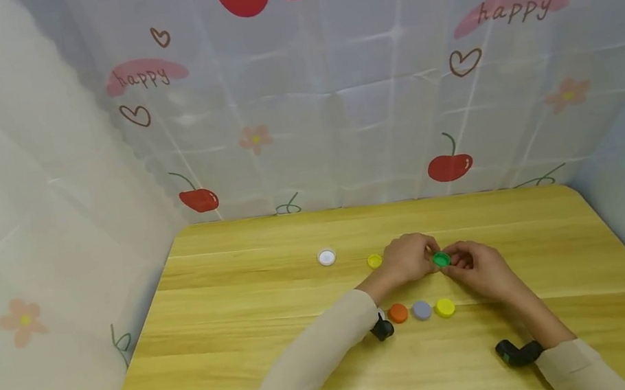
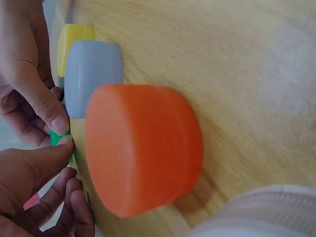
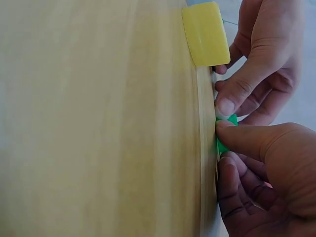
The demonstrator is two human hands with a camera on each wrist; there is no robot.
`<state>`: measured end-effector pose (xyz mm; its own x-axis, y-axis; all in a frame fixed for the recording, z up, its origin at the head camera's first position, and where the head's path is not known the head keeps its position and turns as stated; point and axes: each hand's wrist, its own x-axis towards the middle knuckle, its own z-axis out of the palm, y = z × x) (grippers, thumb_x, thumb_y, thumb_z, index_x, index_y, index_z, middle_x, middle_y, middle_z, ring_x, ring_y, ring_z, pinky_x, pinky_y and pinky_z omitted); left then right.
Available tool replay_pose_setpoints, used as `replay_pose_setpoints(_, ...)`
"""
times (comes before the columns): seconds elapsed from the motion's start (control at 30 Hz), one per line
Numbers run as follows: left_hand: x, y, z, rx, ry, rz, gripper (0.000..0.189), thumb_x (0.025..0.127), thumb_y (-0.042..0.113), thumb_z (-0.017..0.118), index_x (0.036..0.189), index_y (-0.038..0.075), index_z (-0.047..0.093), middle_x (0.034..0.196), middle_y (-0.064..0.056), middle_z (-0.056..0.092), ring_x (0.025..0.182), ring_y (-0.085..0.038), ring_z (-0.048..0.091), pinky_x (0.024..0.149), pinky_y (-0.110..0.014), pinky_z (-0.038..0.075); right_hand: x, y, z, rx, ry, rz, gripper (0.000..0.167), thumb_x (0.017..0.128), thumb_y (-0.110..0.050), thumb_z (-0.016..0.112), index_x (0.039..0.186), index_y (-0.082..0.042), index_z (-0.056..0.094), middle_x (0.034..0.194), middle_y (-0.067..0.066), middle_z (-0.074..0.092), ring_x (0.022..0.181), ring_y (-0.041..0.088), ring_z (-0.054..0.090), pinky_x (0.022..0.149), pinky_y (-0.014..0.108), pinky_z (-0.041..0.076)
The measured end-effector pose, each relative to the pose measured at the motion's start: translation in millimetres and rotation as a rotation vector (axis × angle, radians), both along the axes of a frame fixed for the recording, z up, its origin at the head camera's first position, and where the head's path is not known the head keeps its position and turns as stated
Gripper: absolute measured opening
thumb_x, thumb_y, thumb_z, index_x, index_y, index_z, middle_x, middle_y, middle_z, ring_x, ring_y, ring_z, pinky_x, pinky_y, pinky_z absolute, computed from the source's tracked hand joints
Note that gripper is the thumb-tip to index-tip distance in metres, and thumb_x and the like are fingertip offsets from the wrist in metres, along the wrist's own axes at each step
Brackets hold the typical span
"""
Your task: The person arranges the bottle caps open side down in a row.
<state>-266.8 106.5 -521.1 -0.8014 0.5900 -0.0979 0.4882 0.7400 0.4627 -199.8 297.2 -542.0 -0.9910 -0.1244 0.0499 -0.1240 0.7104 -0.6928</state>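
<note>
- Left hand (image 1: 408, 258): thumb and fingers pinching the green cap (image 1: 441, 259) from its left side.
- Right hand (image 1: 482, 269): pinching the same cap from its right side; both thumbs press on it in the wrist views.
- Green cap: between the two hands, hollow side showing in the head view; contact with the worktop (image 1: 250, 269) cannot be told.
- Just left of the left hand: far yellow cap (image 1: 374, 261); farther left, white cap (image 1: 326, 257).
- Nearer the person, a row, left to right: orange cap (image 1: 398, 313), grey-blue cap (image 1: 422, 310), near yellow cap (image 1: 445, 308). A whitish piece at the left end is mostly hidden by the left sleeve (image 1: 326, 346).
- Beyond the worktop: curtain (image 1: 336, 114) printed with cherries.
</note>
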Motion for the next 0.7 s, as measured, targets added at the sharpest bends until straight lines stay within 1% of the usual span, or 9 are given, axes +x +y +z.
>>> replay_pose_setpoints(0.13,-0.7,-0.8,-0.2,0.010,-0.015,0.003,0.029,0.097,0.034,0.082,0.125,0.028,0.077,0.101,0.014,0.077,0.087,-0.001,0.066,0.072,-0.019,0.051,-0.3,1,-2.1,0.000,0.024,0.002,0.033,0.098,-0.015,0.080,0.126,0.000,0.072,0.102,0.011,0.072,0.082,0.012,0.061,0.071,0.020,0.053)
replay_pose_setpoints(0.2,-1.2,-2.4,-0.3,0.016,-0.025,-0.004,0.028,0.098,0.034,0.081,0.124,0.027,0.077,0.099,0.014,0.076,0.086,0.000,0.065,0.073,-0.019,0.050,-0.1,1,-2.5,0.001,0.032,0.006,0.033,0.098,-0.015,0.081,0.126,0.000,0.072,0.102,0.011,0.072,0.082,0.012,0.061,0.071,0.020,0.053)
replay_pose_setpoints(0.27,-1.9,-6.0,0.0,0.038,-0.027,-0.028,0.028,0.098,0.033,0.081,0.124,0.026,0.077,0.100,0.013,0.076,0.087,0.000,0.065,0.075,-0.018,0.050,0.8,1,-1.3,-0.001,0.040,0.011,0.033,0.098,-0.016,0.081,0.126,-0.001,0.072,0.102,0.011,0.072,0.083,0.011,0.062,0.072,0.021,0.053)
replay_pose_setpoints(0.33,-2.2,-12.2,0.1,0.079,-0.029,-0.057,0.027,0.098,0.032,0.081,0.123,0.025,0.077,0.102,0.012,0.076,0.089,-0.001,0.065,0.078,-0.018,0.051,2.6,-1,1.4,-0.006,0.050,0.023,0.033,0.098,-0.017,0.081,0.127,-0.002,0.072,0.104,0.011,0.073,0.085,0.012,0.064,0.073,0.021,0.054)
replay_pose_setpoints(0.43,-1.2,-25.9,-1.3,0.184,-0.045,-0.101,0.023,0.098,0.030,0.082,0.120,0.025,0.078,0.104,0.012,0.076,0.092,0.001,0.066,0.081,-0.015,0.052,7.7,-5,6.9,-0.026,0.079,0.048,0.031,0.099,-0.019,0.080,0.126,-0.006,0.072,0.108,0.010,0.073,0.089,0.013,0.068,0.078,0.022,0.056)
replay_pose_setpoints(0.5,1.5,-36.8,-1.6,0.269,-0.072,-0.117,0.021,0.098,0.030,0.082,0.118,0.025,0.078,0.106,0.013,0.075,0.091,0.002,0.066,0.081,-0.014,0.053,12.3,-9,10.1,-0.053,0.110,0.068,0.030,0.099,-0.019,0.080,0.126,-0.009,0.072,0.109,0.009,0.073,0.091,0.012,0.069,0.080,0.023,0.058)
replay_pose_setpoints(0.6,8.5,-54.1,-0.8,0.383,-0.102,-0.133,0.020,0.098,0.032,0.081,0.117,0.026,0.077,0.107,0.014,0.073,0.090,0.004,0.066,0.080,-0.014,0.055,20.0,-18,12.5,-0.114,0.171,0.094,0.028,0.099,-0.016,0.079,0.126,-0.012,0.072,0.109,0.005,0.072,0.093,0.008,0.068,0.083,0.022,0.058)
replay_pose_setpoints(0.7,19.1,-72.2,2.6,0.473,-0.106,-0.137,0.022,0.099,0.033,0.080,0.120,0.026,0.076,0.110,0.014,0.073,0.091,0.003,0.065,0.082,-0.016,0.057,28.0,-28,14.5,-0.206,0.232,0.124,0.030,0.098,-0.009,0.079,0.127,-0.013,0.072,0.110,0.004,0.071,0.094,0.005,0.067,0.083,0.020,0.058)
